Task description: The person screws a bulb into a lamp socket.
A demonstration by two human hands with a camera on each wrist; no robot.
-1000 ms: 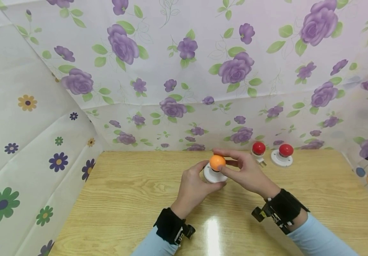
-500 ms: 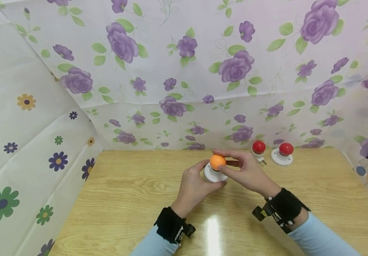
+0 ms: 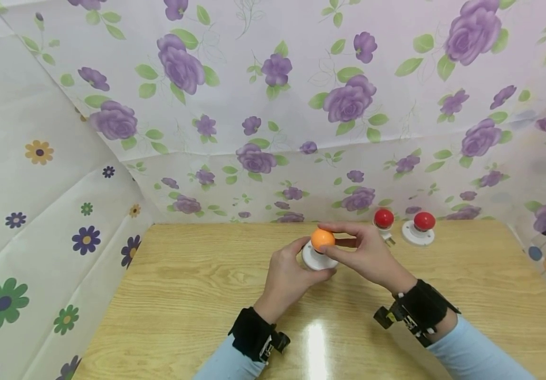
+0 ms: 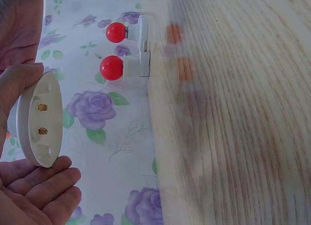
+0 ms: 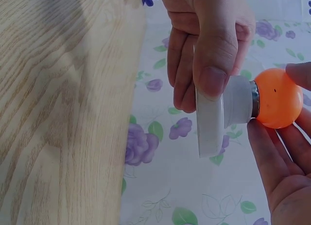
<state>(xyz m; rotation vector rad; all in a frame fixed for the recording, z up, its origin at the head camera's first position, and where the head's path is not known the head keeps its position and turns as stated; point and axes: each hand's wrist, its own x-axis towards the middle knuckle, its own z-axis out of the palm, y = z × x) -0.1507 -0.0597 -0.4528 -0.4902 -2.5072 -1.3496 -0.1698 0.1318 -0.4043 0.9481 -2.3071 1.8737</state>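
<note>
My left hand [image 3: 288, 276] grips the rim of a round white lamp holder [image 3: 314, 259], thumb on one side and fingers on the other. The holder is lifted off the table; its underside with two brass terminals [image 4: 43, 107] faces the left wrist view. An orange light bulb [image 3: 323, 239] sits in the holder's socket, a narrow band of its metal cap showing in the right wrist view. Around the bulb's glass, my right hand [image 3: 366, 257] pinches with thumb and fingers. Part of the left hand's fingers is hidden behind the holder.
To the right at the table's back edge stand a red bulb [image 3: 384, 219] in a white plug-in socket and another red bulb [image 3: 424, 221] in a round white holder. Behind the wooden table [image 3: 197, 295] hangs a flowered cloth [image 3: 235, 121].
The right thumb and fingers have shifted slightly on the orange bulb. Both hands stay in the same place, and the holder has hardly moved.
</note>
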